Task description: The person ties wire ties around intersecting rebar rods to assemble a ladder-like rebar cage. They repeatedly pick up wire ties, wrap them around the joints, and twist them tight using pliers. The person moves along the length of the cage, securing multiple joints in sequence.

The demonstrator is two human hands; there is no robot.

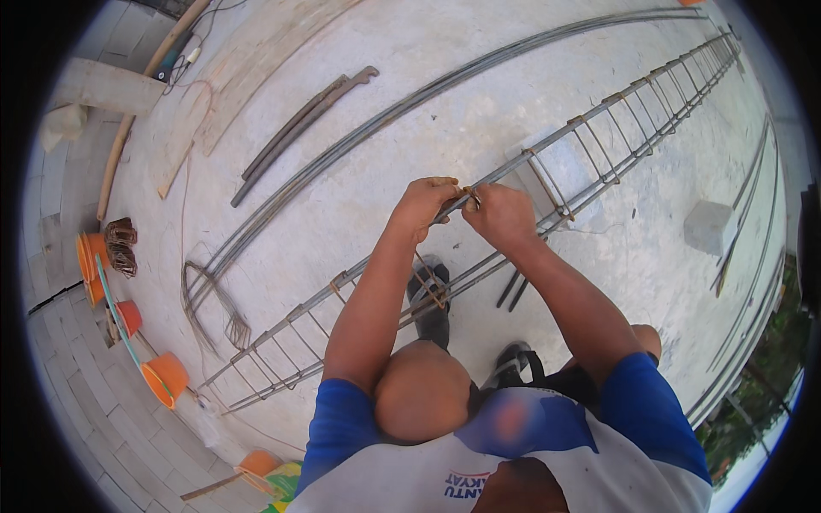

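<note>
A long rebar cage, made of steel bars with square stirrups, runs from the lower left to the far upper right. My left hand is closed at its upper bar, fingers pinched together at a joint. Right beside it, my right hand is curled into a fist against the same bar. A small bit of metal shows between the two hands, too small to name; what each hand holds is mostly hidden by the fingers. A pale block lies under the cage to the right of my hands.
Beyond the cage lie a bundle of long rebars and two dark bars, one with a hooked end. Bent thin wires lie lower left. Orange buckets line the left edge. A concrete block stands at right. My shoes are close underneath.
</note>
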